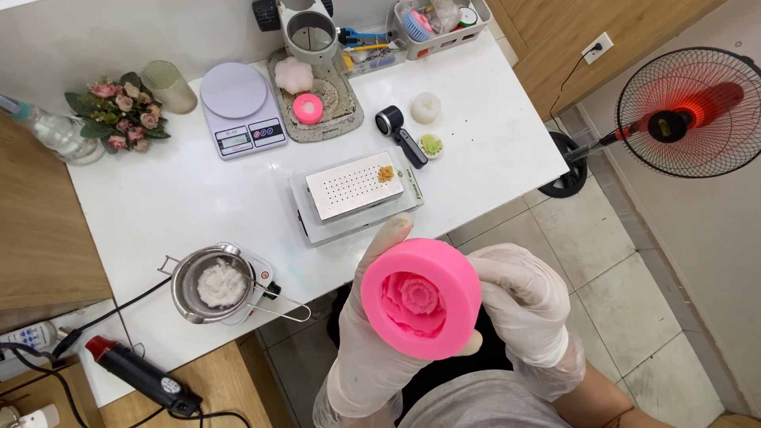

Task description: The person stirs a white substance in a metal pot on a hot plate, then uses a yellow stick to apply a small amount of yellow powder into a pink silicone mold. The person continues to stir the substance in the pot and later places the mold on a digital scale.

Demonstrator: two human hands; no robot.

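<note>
White surface [158, 206] in front of me, tiled floor [618, 301] off to the right with a standing fan [688, 111] glowing red at its hub. I've got the pink mould [420, 298] up in front of my chest, just off the near edge of the surface, its flower-shaped hollow facing me. My left hand [372, 349], gloved, wraps it from below with the thumb up along the left rim: that grip is clenched on the mould. My right hand [527, 305], gloved too, cups its right side, touching it. On the surface: a metal pot [208, 284] of white wax on a small burner, a perforated metal plate [353, 186], a kitchen scale [238, 111], a posy of pink flowers [119, 111].
</note>
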